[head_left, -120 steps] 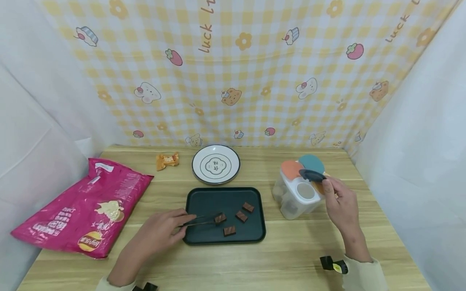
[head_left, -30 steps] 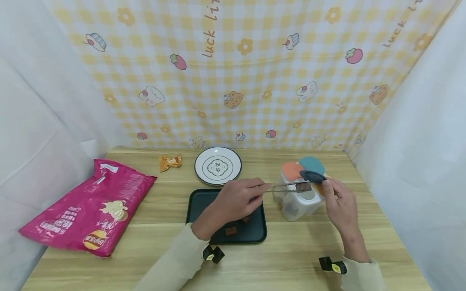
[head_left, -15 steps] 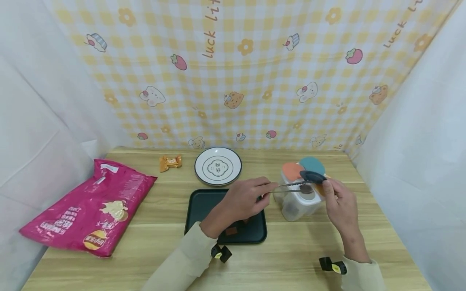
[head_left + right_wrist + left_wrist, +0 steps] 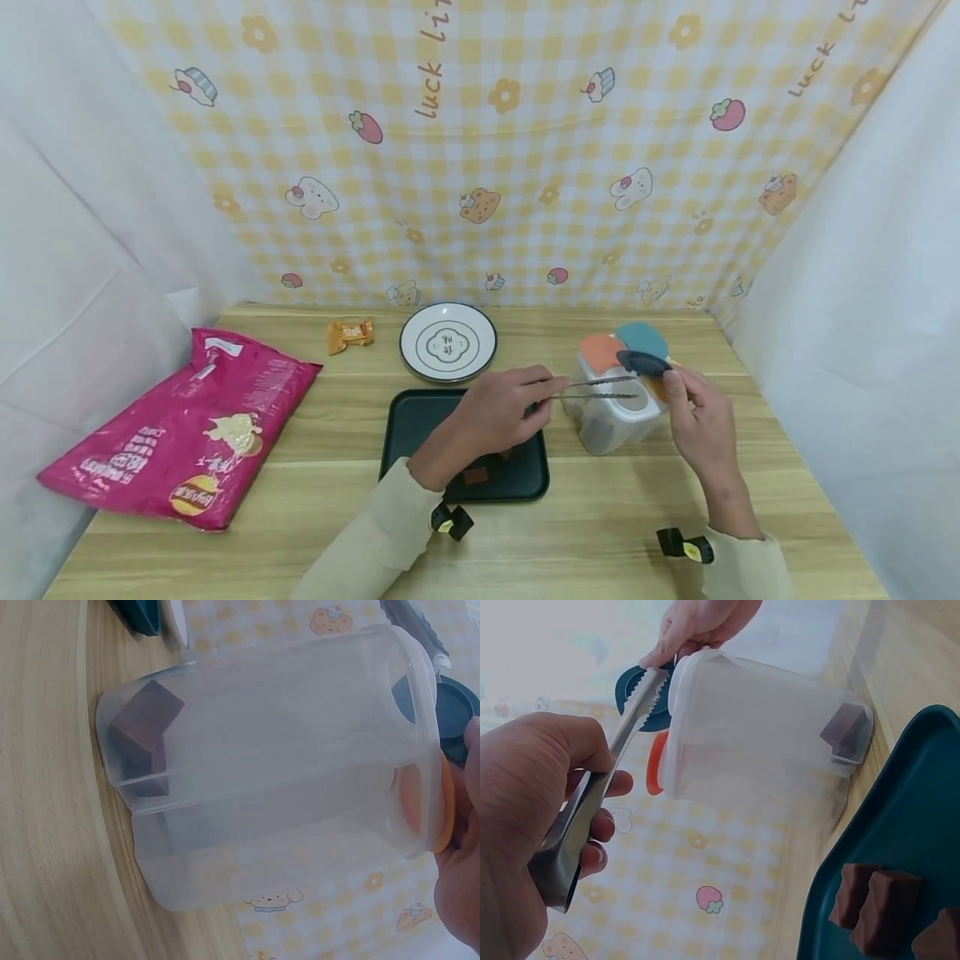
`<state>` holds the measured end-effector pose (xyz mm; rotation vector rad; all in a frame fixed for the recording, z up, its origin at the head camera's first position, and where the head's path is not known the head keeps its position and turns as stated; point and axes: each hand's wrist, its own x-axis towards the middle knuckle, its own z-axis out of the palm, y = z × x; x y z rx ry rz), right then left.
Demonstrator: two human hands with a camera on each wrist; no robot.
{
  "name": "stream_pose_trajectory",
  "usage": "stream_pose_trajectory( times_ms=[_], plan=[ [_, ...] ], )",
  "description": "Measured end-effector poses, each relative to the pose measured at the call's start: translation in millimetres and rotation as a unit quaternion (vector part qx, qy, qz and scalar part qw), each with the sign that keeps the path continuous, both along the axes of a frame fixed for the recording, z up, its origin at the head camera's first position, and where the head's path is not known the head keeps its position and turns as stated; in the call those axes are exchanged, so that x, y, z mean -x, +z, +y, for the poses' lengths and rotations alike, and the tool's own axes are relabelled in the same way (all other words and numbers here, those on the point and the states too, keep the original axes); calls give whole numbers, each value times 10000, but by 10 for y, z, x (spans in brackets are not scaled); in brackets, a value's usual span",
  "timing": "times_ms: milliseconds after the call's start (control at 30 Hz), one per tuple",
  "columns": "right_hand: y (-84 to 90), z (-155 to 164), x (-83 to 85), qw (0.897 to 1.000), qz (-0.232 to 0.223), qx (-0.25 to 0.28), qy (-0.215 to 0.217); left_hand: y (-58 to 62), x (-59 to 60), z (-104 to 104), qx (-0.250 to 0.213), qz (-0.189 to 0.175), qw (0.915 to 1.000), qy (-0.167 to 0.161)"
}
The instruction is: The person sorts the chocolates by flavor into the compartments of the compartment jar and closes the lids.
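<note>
- Here, a wooden surface [image 4: 570, 546] carries everything at hand.
- Along its left edge lies a pink chip bag [image 4: 180, 433], apparently parked away from the handwork.
- Mid-surface sits a dark green tray [image 4: 416, 408], within easy reach.
- Toward the surface's right edge stands a translucent container [image 4: 609, 433], upright, its round opening [image 4: 639, 403] facing up.
- The right hand [image 4: 703, 412] pinches a dark blue lid [image 4: 643, 363], seemingly to hold that opening uncovered.
- The left hand [image 4: 504, 408] curls around metal tongs [image 4: 570, 844], bare tips apart over the opening, presumably pointed from the tray side to avoid the lid.
- Smallest, chocolate pieces [image 4: 148, 720] rest at the container's bottom; more chocolates [image 4: 887, 911] lie on the tray.
</note>
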<state>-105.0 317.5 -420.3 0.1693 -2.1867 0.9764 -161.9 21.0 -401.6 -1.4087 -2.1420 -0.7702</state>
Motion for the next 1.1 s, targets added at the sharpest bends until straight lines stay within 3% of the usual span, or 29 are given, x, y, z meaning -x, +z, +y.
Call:
stream_pose_trajectory(
  times_ms=[533, 800, 1100],
  plan=[
    [33, -11, -3, 9999, -53, 4, 110, -10, -41, -274, 359, 153, 9989, 268],
    [39, -13, -11, 9999, -81, 41, 123, -113, -121, -614, 562, 240, 9977, 296],
    [35, -18, -22, 9998, -95, 48, 137, -149, -222, -1085, 1167, -119, 9929, 180]
  ],
)
